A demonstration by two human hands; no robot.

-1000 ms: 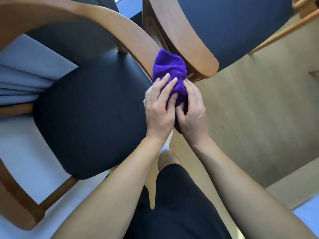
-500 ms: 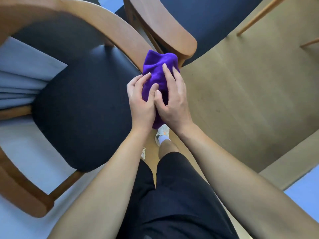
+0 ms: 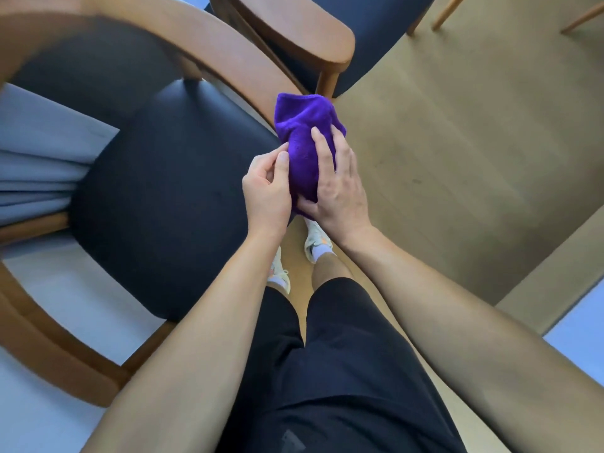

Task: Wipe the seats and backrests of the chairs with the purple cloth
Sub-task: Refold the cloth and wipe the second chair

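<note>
The purple cloth [image 3: 302,138] is bunched up in front of me, just off the right edge of the near chair's black seat [image 3: 170,191]. My right hand [image 3: 336,188] grips the cloth from the right, fingers over its top and thumb under its lower end. My left hand [image 3: 269,188] pinches the cloth's left edge with thumb and curled fingers. The near chair's curved wooden backrest and arm [image 3: 202,44] runs behind the cloth. A second chair with a dark seat [image 3: 376,37] and a wooden arm [image 3: 294,31] stands further back.
Pale wooden floor [image 3: 457,152] spreads to the right. A light blue-grey rug or floor area [image 3: 49,289] lies at left under the near chair. My legs in black shorts and white shoes [image 3: 315,237] stand below the hands. Thin chair legs [image 3: 447,11] show at top right.
My left hand has slid off the top of the cloth to pinch its left edge, while my right hand has moved over the cloth. The view has shifted back and to the right.
</note>
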